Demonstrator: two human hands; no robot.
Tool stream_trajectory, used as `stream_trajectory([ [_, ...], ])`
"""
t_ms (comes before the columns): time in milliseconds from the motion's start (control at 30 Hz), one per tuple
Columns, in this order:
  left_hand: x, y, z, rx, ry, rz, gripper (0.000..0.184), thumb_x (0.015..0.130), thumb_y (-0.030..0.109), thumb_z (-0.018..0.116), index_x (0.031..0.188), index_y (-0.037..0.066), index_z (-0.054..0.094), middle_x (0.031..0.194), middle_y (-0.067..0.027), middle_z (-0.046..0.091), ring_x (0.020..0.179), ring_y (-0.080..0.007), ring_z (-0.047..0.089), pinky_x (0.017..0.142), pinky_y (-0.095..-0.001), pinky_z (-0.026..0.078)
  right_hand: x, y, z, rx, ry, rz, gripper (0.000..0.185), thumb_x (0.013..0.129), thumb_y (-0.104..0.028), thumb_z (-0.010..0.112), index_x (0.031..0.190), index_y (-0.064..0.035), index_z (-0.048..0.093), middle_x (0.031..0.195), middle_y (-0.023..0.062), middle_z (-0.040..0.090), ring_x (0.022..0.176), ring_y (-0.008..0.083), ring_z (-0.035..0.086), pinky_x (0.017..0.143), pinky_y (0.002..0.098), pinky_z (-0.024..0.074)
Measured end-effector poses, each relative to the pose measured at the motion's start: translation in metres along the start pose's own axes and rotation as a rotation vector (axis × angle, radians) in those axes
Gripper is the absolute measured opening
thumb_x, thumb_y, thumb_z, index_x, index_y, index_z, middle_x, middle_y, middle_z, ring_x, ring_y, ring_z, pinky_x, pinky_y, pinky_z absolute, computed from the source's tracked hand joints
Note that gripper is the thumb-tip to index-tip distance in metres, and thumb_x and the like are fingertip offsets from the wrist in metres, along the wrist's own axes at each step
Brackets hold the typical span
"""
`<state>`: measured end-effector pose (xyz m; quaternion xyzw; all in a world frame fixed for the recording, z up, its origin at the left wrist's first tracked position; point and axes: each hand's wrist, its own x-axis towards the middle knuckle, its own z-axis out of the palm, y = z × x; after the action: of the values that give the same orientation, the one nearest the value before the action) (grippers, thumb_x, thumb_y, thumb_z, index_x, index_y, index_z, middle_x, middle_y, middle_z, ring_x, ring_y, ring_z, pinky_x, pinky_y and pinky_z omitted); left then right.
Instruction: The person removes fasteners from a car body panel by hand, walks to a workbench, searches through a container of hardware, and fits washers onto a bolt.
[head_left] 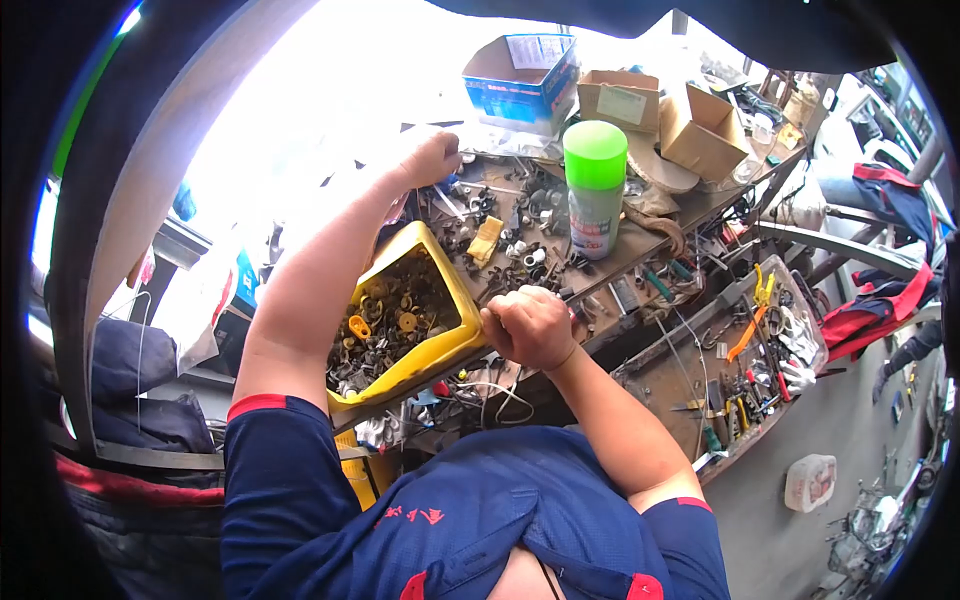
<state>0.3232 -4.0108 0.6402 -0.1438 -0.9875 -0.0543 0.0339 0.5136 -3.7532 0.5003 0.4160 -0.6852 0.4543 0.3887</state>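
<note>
My left hand (428, 158) is reached out over the far part of the workbench, its fingers curled; whatever it may hold is hidden. My right hand (528, 326) is closed in a fist beside the right rim of a yellow bin (466, 300), and I cannot make out anything in it. Small dark clips and fasteners (400, 310) fill the bin, with an orange piece (358, 326) among them. More loose fasteners (535, 255) lie on the bench between my hands, around a yellow block (485, 240). A spray can with a green cap (596, 160) stands upright to their right.
A blue box (520, 95) and two open cardboard boxes (700, 135) stand at the back. A lower tray (660, 385) at the right holds pliers and other tools. A white container (810, 482) sits on the floor. The bench edge runs just in front of me.
</note>
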Motion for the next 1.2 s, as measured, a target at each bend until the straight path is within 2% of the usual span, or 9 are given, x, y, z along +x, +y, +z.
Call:
stream_trajectory([
  [200,0.031,-0.061,0.05,-0.034,0.362,0.14,0.025,0.098,0.023,0.071,0.103,-0.001,0.074,0.095,-0.0239,0.076,0.091,-0.0401,0.075,0.085,-0.0488,0.058,-0.003,0.002,0.0,0.01,-0.011,-0.001,0.016,0.091,-0.01,0.08,0.095,-0.0111,0.064,0.076,0.0037,0.064,0.062,0.0249,0.064,0.06,0.0383,0.0532],
  [233,0.037,-0.065,0.045,-0.131,0.227,-0.023,0.026,0.099,0.025,0.072,0.104,0.0,0.077,0.096,-0.0236,0.078,0.091,-0.0391,0.076,0.087,-0.0488,0.059,-0.003,0.002,0.001,0.004,-0.007,-0.001,0.016,0.091,-0.01,0.08,0.095,-0.011,0.064,0.076,0.0037,0.065,0.062,0.0249,0.064,0.06,0.0383,0.0533],
  [367,0.042,-0.063,0.055,-0.126,0.246,-0.18,0.026,0.099,0.027,0.073,0.105,0.002,0.08,0.098,-0.0221,0.08,0.094,-0.0366,0.078,0.089,-0.0475,0.06,-0.002,0.0,0.0,-0.017,-0.008,0.005,0.016,0.091,-0.01,0.079,0.094,-0.011,0.064,0.076,0.0038,0.065,0.061,0.025,0.064,0.061,0.0388,0.0531],
  [500,0.022,-0.027,0.047,-0.198,0.086,-0.175,0.033,0.096,0.019,0.071,0.119,-0.004,0.072,0.107,-0.0268,0.077,0.102,-0.0416,0.075,0.093,-0.0499,0.059,-0.003,0.001,0.002,0.006,-0.001,-0.002,0.016,0.091,-0.01,0.079,0.095,-0.0111,0.063,0.075,0.0037,0.064,0.061,0.0252,0.064,0.06,0.0388,0.0524],
  [633,0.006,-0.009,0.066,-0.053,0.329,-0.006,0.037,0.091,0.007,0.065,0.125,-0.007,0.062,0.121,-0.0323,0.069,0.112,-0.047,0.07,0.096,-0.0528,0.057,-0.003,0.0,0.001,-0.011,-0.009,-0.002,0.017,0.09,-0.01,0.079,0.095,-0.0109,0.063,0.074,0.0037,0.063,0.061,0.0253,0.063,0.06,0.0386,0.0521],
  [733,-0.006,0.026,0.048,0.055,0.187,0.057,0.027,0.091,0.01,0.068,0.116,-0.001,0.066,0.117,-0.0257,0.071,0.109,-0.0445,0.071,0.094,-0.0523,0.057,-0.001,0.001,0.001,-0.01,-0.002,-0.009,0.017,0.09,-0.009,0.08,0.095,-0.0104,0.063,0.074,0.004,0.063,0.06,0.0254,0.062,0.059,0.0387,0.0517],
  [833,-0.045,0.078,0.006,0.05,-0.004,0.309,0.016,0.09,0.02,0.073,0.101,0.01,0.07,0.107,-0.013,0.071,0.1,-0.0395,0.073,0.088,-0.0503,0.059,-0.003,0.002,0.002,-0.007,-0.014,-0.002,0.018,0.089,-0.008,0.08,0.095,-0.0101,0.063,0.073,0.0044,0.063,0.06,0.0255,0.062,0.059,0.039,0.0512],
  [1067,-0.057,0.085,0.019,0.012,-0.186,0.416,0.02,0.089,0.027,0.079,0.099,0.011,0.071,0.103,-0.0104,0.07,0.096,-0.0354,0.074,0.082,-0.0491,0.06,-0.001,0.001,0.001,-0.015,-0.027,-0.001,0.018,0.089,-0.007,0.079,0.095,-0.0098,0.062,0.073,0.005,0.063,0.059,0.0261,0.062,0.058,0.0393,0.0511],
  [1200,-0.048,0.074,0.014,0.224,-0.354,0.32,0.024,0.083,0.024,0.077,0.103,0.011,0.075,0.106,-0.0118,0.075,0.102,-0.0354,0.075,0.088,-0.0488,0.061,-0.003,0.001,0.003,-0.019,-0.022,-0.007,0.018,0.089,-0.008,0.079,0.094,-0.01,0.062,0.073,0.0049,0.063,0.06,0.0261,0.063,0.058,0.0391,0.0522],
])
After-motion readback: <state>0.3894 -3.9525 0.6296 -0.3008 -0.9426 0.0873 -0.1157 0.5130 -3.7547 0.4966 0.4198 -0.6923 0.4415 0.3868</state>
